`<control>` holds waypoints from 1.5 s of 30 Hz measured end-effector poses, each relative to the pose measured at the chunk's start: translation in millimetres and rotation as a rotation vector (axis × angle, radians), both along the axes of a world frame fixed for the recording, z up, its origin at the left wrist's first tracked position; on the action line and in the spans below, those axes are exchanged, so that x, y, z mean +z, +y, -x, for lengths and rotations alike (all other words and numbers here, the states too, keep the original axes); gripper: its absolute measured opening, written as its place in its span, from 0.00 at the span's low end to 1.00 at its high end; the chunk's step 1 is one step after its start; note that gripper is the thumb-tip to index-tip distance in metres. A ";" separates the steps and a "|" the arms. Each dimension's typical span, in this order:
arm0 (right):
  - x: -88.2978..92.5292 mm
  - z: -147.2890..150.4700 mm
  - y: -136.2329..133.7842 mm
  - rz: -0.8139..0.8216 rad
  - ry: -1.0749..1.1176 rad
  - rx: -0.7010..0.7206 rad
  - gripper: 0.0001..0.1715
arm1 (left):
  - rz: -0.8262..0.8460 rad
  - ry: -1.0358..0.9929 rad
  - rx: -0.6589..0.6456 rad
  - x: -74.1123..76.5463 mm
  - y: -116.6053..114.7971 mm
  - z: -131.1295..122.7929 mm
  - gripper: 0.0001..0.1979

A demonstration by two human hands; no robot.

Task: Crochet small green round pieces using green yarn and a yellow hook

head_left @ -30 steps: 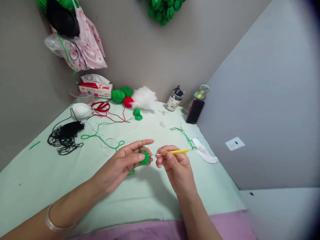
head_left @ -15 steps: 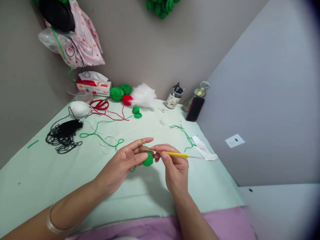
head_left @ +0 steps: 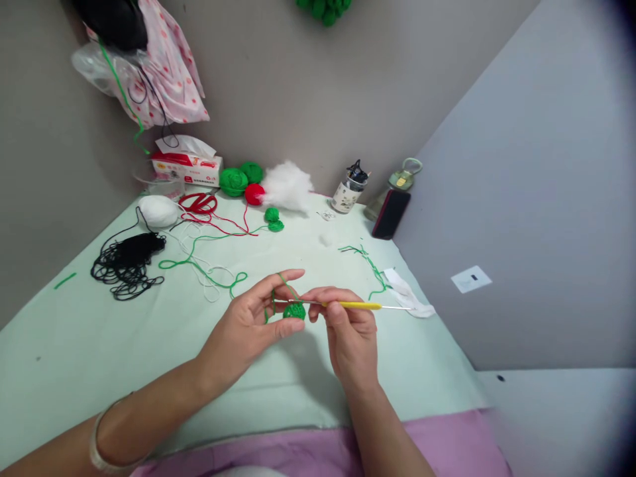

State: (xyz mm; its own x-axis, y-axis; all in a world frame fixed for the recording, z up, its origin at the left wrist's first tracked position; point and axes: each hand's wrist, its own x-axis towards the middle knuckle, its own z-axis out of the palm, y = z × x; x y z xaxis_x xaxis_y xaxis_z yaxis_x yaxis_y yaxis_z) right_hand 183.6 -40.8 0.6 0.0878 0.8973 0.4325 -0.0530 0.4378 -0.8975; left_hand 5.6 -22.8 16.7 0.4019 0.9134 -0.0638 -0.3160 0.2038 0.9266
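Between the thumb and fingers of my left hand [head_left: 253, 315] is a small rounded green crochet piece [head_left: 295, 312]. Green yarn [head_left: 287, 283] runs from the piece up over my raised left index finger. My right hand [head_left: 350, 324] grips a crochet hook [head_left: 355, 305] with a yellow handle, held like a pencil and lying nearly level. The hook's metal tip is at the top edge of the crochet piece; whether it passes through a stitch I cannot tell. My left thumb lies across the lower side of the piece.
Behind my hands lie a black yarn bundle [head_left: 132, 255], a white yarn ball [head_left: 159, 211], red scissors [head_left: 199, 203], green yarn balls [head_left: 233, 181], a red ball [head_left: 254, 194] and white stuffing [head_left: 287, 187]. A pen jar [head_left: 346, 197], phone [head_left: 391, 214] and green yarn scraps [head_left: 370, 265] are to the right.
My left thumb has moved down and straightened along the lower side of the crochet piece, which has turned. The hook has shifted slightly right and lies more level. The view has tilted slightly.
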 end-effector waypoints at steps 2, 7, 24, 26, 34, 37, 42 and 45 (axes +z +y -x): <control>0.7 0.8 -2.8 -0.089 -0.091 -0.051 0.11 | 0.004 0.000 0.018 1.1 -1.9 -0.4 0.26; -6.0 4.2 -12.8 -0.498 -0.718 -0.368 0.25 | 0.153 -0.102 -0.018 3.9 -4.1 -3.6 0.26; 5.7 -0.4 -3.6 0.083 0.113 -0.026 0.11 | 0.251 -0.181 -0.156 2.9 8.4 2.7 0.21; 4.3 5.4 -6.0 -0.014 -0.025 -0.061 0.09 | 0.224 -0.144 -0.117 1.7 5.8 -0.4 0.24; 2.6 15.3 -11.7 -0.376 -0.469 -0.257 0.20 | 0.226 -0.127 -0.026 2.8 1.9 -4.0 0.22; 1.1 13.7 -11.9 -0.372 -0.600 -0.267 0.21 | 0.247 -0.146 0.017 2.2 1.7 -6.3 0.22; -4.6 11.3 -16.3 -0.498 -0.719 -0.335 0.26 | 0.327 -0.144 -0.054 -0.7 6.1 -5.6 0.20; 0.7 4.7 -14.6 -0.285 -0.398 -0.255 0.19 | 0.332 -0.105 -0.086 0.0 11.3 -0.5 0.18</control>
State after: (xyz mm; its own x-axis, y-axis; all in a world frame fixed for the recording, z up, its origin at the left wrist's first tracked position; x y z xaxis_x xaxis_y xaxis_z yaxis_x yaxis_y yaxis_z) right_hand 178.9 -55.4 1.3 0.0672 0.7114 0.6995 0.4056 0.6211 -0.6706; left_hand 6.2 -11.5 16.6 0.4969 0.8122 -0.3057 -0.3745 0.5184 0.7688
